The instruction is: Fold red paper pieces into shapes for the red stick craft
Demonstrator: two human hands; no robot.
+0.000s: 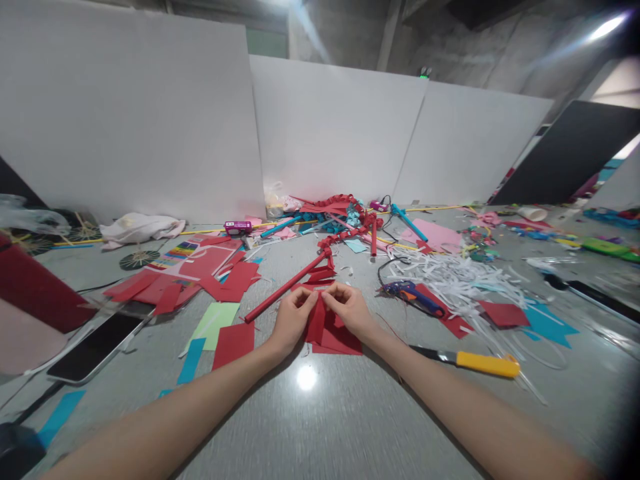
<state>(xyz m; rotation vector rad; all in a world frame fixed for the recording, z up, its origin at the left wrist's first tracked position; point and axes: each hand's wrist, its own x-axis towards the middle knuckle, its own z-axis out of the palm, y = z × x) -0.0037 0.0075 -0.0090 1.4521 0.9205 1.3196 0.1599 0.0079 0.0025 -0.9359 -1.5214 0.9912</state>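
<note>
My left hand (295, 312) and my right hand (350, 308) meet at the middle of the table, fingertips pinched on a piece of red paper (315, 325) between them. The paper looks folded, though the fingers hide part of it. Beneath my right hand lies more flat red paper (341, 339). Just beyond my fingertips, a folded red paper strip (323, 273) runs toward a red curled paper chain (345, 233). A rolled red paper stick (285, 290) slants away from the left of my hands.
To the right lie a blue glue gun (413, 295), a yellow-handled knife (487, 363) and a heap of white paper shreds (435, 270). At left are a phone (97, 347), red sheets (233, 343) and a green sheet (213, 323). White partitions (335, 127) stand behind.
</note>
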